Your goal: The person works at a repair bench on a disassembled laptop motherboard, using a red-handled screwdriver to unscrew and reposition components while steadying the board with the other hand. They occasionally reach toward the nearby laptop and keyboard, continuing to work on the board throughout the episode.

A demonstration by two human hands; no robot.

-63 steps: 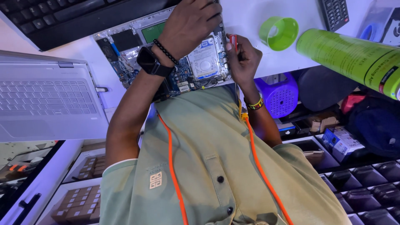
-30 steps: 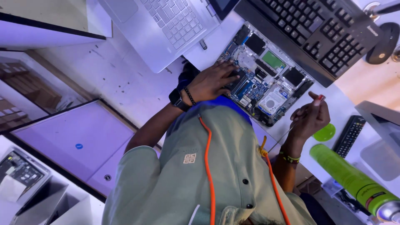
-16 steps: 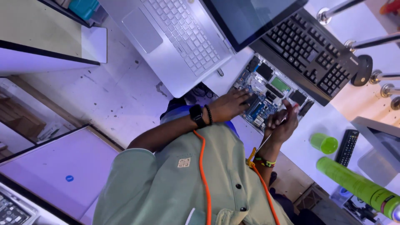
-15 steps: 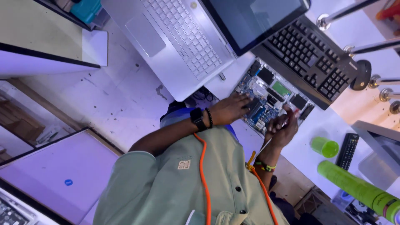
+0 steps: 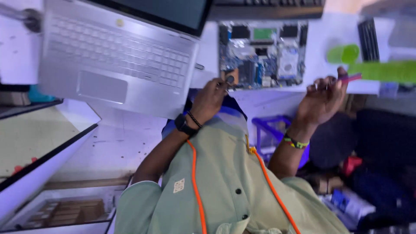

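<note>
Red screwdriver (image 5: 352, 78) sits pinched in right hand (image 5: 321, 99)'s grip, beside circuit board (image 5: 261, 53).

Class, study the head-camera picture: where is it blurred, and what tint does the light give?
Head view: motion blur smears the whole frame, most at the green tube and silver laptop; the circuit board is soft; cool violet light tints the white table.

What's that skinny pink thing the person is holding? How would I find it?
Start at the silver laptop, then go right past the bare circuit board on the white table. Beyond the board's edge the right hand is raised, pinching a thin pink tool by its fingertips. It is the only pink stick there; the roll and tube beside it are green.
</note>
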